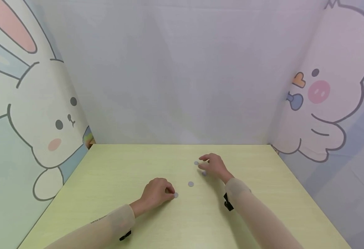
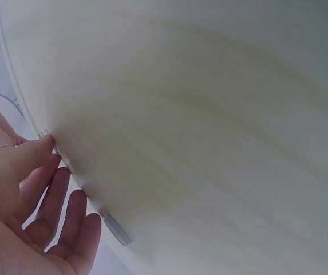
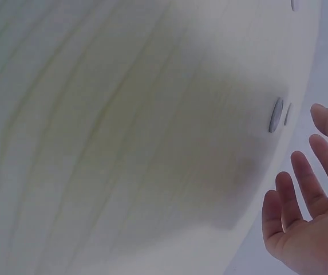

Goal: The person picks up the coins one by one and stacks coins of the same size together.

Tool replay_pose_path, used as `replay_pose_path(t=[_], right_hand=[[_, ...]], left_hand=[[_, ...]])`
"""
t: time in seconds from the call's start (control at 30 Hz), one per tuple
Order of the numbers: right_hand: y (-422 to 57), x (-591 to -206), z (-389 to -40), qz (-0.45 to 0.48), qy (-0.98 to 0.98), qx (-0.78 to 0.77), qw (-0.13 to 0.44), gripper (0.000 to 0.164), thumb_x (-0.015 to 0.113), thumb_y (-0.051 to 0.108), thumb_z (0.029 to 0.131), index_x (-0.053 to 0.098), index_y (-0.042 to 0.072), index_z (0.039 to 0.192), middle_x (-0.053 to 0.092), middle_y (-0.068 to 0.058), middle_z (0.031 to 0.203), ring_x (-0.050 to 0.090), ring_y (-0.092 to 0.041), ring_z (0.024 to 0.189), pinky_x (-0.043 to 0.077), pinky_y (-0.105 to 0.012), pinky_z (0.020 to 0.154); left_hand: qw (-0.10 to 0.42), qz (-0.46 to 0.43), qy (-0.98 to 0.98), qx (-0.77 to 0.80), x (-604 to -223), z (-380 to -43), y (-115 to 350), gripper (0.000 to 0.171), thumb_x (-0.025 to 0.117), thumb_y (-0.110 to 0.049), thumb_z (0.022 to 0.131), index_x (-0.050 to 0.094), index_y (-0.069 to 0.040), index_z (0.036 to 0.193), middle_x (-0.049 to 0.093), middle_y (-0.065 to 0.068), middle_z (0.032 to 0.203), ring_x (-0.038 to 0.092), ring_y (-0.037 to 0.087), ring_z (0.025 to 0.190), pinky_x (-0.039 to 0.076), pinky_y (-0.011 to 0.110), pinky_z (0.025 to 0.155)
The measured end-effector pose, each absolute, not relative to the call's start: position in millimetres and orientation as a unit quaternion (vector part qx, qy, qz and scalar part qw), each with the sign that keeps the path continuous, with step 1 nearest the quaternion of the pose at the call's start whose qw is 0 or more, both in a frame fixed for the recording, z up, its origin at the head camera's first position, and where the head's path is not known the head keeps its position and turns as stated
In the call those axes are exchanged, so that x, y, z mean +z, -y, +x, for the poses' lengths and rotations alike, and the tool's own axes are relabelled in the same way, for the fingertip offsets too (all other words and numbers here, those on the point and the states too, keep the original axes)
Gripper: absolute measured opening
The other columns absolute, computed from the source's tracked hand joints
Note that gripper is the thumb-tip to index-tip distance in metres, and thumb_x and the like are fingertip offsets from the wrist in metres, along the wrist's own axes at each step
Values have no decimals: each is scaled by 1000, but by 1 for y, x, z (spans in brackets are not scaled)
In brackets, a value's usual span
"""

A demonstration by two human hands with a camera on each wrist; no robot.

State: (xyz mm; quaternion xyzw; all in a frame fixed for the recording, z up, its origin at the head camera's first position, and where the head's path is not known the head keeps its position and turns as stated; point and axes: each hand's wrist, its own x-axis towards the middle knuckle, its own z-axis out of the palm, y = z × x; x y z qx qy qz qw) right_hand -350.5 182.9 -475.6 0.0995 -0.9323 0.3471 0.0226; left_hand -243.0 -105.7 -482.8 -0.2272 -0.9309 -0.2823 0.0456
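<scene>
My left hand (image 1: 158, 192) rests low over the table with thumb and fingertips drawn together at the edge of a flat grey disc (image 1: 176, 195), pinching it. Much of that disc shows beyond the fingertips. In the left wrist view the thumb (image 2: 35, 152) and the other fingers are bent, and a coin-like disc (image 2: 117, 230) lies beside them on the tabletop. My right hand (image 1: 213, 166) hovers with spread, relaxed fingers and holds nothing. Near its fingertips lies a second disc (image 1: 196, 163), and a third disc (image 1: 204, 173) sits just below the hand, partly covered.
Another grey disc (image 1: 190, 184) lies between the two hands. The pale yellow table (image 1: 132, 162) ends at a plain light curtain (image 1: 182, 76) behind. Cartoon-printed cloths, with a rabbit (image 1: 45, 121) on the left and a chick-like figure (image 1: 334, 69) on the right, flank it.
</scene>
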Motion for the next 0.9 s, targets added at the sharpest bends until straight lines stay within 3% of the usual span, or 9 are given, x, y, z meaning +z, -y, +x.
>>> replay_pose_path(t=[0.33,0.6,0.9], right_hand=[[-176,-482,-357,63,934,352,3,33,81,17,92,79,9,123,72,-14,125,62,-34,118,49,-52,104],[-169,-484,-361,45,947,319,8,34,84,22,89,80,13,121,72,-15,125,63,-36,117,50,-52,101],[-165,-482,-361,28,948,317,13,27,83,27,94,82,16,118,74,-13,127,65,-34,121,50,-54,104]], left_hand=[[42,-225,932,-282,-482,-243,106,9,92,-23,84,83,-22,82,68,-14,80,57,3,75,48,26,66],[43,-227,930,-285,-482,-242,107,9,91,-23,85,83,-22,83,69,-14,81,58,4,75,48,26,66],[43,-227,931,-283,-484,-244,107,8,91,-25,86,84,-21,85,68,-14,81,58,4,76,48,25,67]])
